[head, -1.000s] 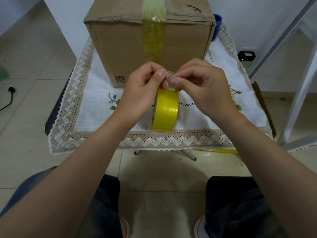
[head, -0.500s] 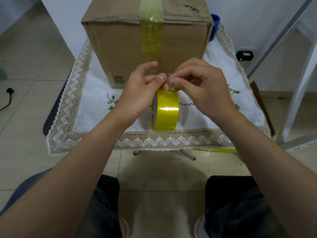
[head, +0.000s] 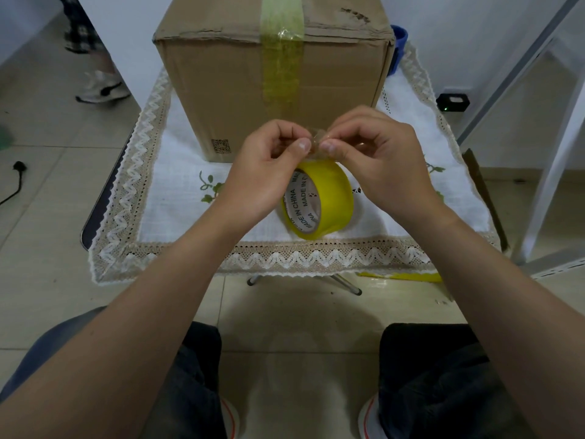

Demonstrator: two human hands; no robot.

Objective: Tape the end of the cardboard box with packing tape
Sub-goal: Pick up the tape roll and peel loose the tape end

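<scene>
A brown cardboard box (head: 221, 90) stands at the back of the small table, with a strip of yellowish tape (head: 281, 58) running over its top and down its near face. A yellow roll of packing tape (head: 332, 198) hangs just in front of the box, turned so its printed core faces left. My left hand (head: 262, 172) and my right hand (head: 376, 160) meet above the roll. Both pinch the crumpled free end of the tape (head: 316, 137) between thumb and fingers.
A white cloth with a lace border (head: 285, 258) covers the table. A blue container (head: 399, 36) peeks out behind the box. A white metal frame (head: 557, 153) stands at the right. A yellow strip (head: 402, 276) lies on the floor, and another person's shoe (head: 101, 87) is at the far left.
The roll has swung so its printed core now faces me more. Both hands stay pinched on the tape end, and a little more of it has come up.
</scene>
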